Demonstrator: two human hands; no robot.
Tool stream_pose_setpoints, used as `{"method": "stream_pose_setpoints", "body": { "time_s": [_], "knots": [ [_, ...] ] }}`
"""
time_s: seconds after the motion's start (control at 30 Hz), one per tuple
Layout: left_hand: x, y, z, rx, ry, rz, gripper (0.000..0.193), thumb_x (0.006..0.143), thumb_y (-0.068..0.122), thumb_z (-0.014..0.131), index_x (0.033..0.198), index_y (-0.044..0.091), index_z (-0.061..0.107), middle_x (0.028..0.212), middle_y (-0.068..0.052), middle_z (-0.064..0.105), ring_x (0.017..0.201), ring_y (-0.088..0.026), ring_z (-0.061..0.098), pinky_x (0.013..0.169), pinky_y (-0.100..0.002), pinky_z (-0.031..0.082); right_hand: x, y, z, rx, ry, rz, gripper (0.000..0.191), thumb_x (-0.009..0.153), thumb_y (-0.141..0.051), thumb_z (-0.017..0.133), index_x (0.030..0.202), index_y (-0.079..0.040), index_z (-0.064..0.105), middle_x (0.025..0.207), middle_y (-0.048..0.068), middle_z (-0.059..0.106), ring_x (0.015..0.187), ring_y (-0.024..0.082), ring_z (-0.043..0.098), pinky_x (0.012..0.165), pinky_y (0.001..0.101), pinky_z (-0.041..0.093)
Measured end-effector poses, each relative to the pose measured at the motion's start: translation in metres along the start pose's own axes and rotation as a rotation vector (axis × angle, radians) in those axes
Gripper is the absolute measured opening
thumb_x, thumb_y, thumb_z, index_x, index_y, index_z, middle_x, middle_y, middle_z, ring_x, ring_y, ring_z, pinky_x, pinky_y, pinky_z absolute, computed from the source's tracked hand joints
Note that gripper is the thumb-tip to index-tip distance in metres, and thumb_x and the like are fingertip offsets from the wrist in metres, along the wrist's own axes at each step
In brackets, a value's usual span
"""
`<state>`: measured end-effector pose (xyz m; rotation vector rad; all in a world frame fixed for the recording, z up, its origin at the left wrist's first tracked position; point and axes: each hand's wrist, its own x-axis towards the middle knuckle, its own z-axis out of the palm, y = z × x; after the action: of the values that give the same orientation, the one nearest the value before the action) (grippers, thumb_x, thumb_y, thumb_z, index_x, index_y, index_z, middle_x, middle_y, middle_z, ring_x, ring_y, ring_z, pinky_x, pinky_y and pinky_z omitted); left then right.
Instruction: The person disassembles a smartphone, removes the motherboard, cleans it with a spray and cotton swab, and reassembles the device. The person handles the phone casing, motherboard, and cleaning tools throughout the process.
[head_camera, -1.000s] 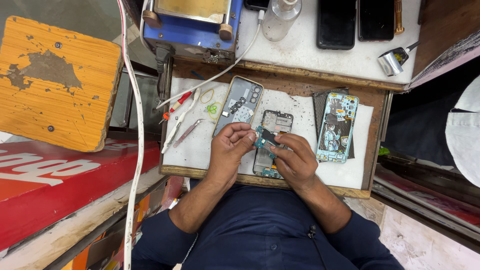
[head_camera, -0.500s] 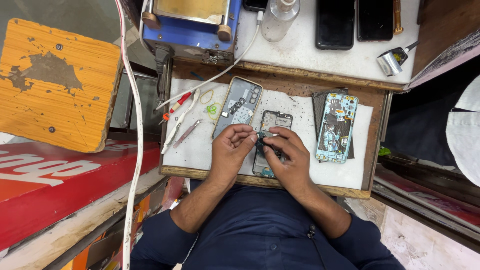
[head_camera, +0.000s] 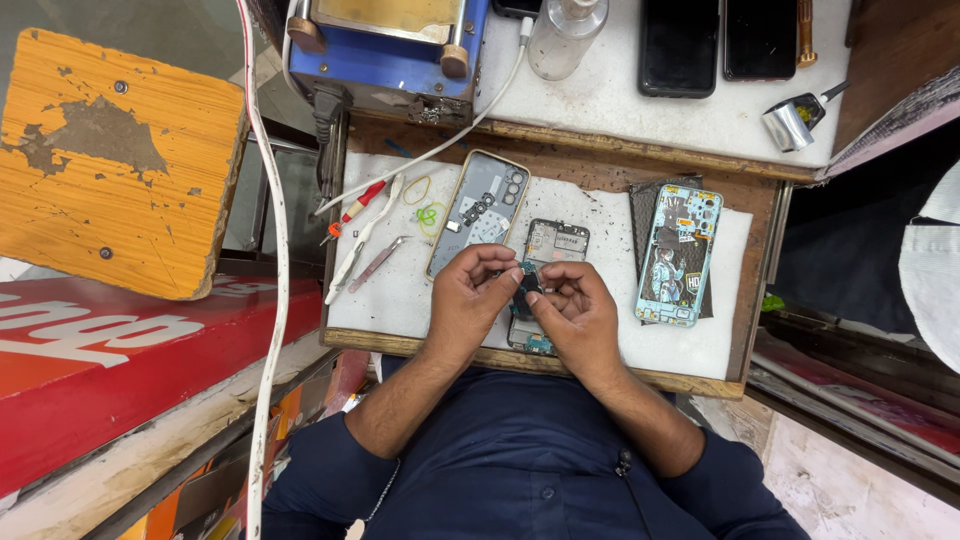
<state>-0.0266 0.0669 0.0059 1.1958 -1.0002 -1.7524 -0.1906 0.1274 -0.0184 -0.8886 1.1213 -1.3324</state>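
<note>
a small dark component (head_camera: 527, 283) is pinched between the fingertips of the left hand (head_camera: 468, 300) and the right hand (head_camera: 578, 315), both pressed together on it from either side, just above the opened phone body (head_camera: 545, 262) that lies flat on the white work mat (head_camera: 400, 300). what exactly the pinched part is cannot be told, since the fingers cover most of it. the phone body shows directly beneath and beyond the grip, its back already off and its inner parts exposed; its lower end is hidden under the hands. just to the left of the grip a grey back cover (head_camera: 480, 210) with camera holes lies apart from the phone, so the opening of the case is judged as done. further left of the grip a pair of tweezers (head_camera: 378, 263), a white spudger (head_camera: 362, 240) and a red-handled screwdriver (head_camera: 350, 212) lie untouched on the mat. to the right of the grip a light blue phone case (head_camera: 678, 255) rests on a dark pad. whether the part is being lifted out or seated in cannot be told; the body remains uncovered, so reassembly is judged as left to do.
</note>
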Motion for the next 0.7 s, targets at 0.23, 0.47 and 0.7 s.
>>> {"method": "stream_pose_setpoints", "body": {
  "time_s": [0.23,0.47,0.7],
  "knots": [
    [-0.0004,-0.0001,0.0024,-0.028,-0.021,0.008,0.026,0.094,0.003,0.072,0.118,-0.001,0.065,0.109,-0.008,0.069,0.100,-0.010,0.067,0.088,-0.025,0.058,-0.0014,-0.0008,0.0015,0.004,-0.019,-0.005,0.035,0.094,0.016,0.061,0.123,-0.001,0.049,0.120,0.011,0.053,0.108,0.010,0.059,0.084,0.0217,0.057],
    [-0.0045,-0.0042,0.0074,-0.058,-0.018,0.057,0.022,0.098,0.003,0.069,0.119,-0.002,0.065,0.110,-0.008,0.067,0.100,-0.009,0.064,0.089,-0.024,0.057,-0.0008,0.0013,0.0055,0.062,-0.001,-0.048,0.034,0.094,0.018,0.059,0.119,-0.002,0.047,0.121,0.011,0.049,0.114,0.011,0.055,0.091,0.0217,0.057],
    [-0.0024,-0.0084,0.0060,-0.094,-0.047,0.079,0.025,0.098,0.001,0.068,0.122,-0.003,0.062,0.111,-0.008,0.067,0.102,-0.010,0.065,0.091,-0.024,0.056,0.0004,0.0002,0.0054,0.075,0.007,-0.031,0.034,0.093,0.018,0.059,0.116,-0.003,0.046,0.118,0.010,0.048,0.113,0.012,0.054,0.092,0.0223,0.057]
  ]
}}
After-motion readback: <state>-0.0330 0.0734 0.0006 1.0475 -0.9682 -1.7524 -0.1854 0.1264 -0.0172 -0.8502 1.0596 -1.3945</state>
